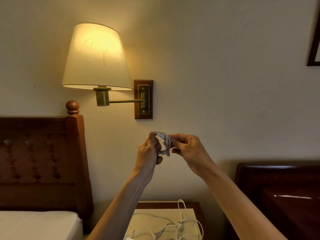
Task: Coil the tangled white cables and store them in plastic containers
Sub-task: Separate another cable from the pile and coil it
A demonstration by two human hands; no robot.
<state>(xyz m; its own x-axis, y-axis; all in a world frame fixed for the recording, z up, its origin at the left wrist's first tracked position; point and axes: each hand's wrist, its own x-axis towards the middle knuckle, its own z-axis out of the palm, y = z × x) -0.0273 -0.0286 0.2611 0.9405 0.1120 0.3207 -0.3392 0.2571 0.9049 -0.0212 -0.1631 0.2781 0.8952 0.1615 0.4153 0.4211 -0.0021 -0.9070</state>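
In the head view, both hands are raised in front of the pale wall, well above the worktop. The left hand [150,148] has its fingers curled around the left side of a small coiled white cable [164,143], gripping the loops. The right hand [186,146] pinches the right side of the same coil between thumb and fingertips, with the other fingers curled in. The coil hangs between the two hands as a tight ring of several turns, and a short end with a connector dangles from its lower edge. Both forearms reach up from the near edge of the frame.

Below the hands, at the near edge, sits the worktop [194,213], a small bedside surface with a dark wooden rim and a light top. On it lie the loose white cables [180,227], spread in tangled loops, one loop arching up at the far side.

To the left stands a dark wooden headboard [43,161] with a round knob on its post, and beside it a white mattress [34,224]. A lit wall lamp [97,56] with a cream shade hangs on a brass arm above. A second dark wooden headboard [280,196] is on the right, and a dark picture frame [312,49] shows at the far right edge.
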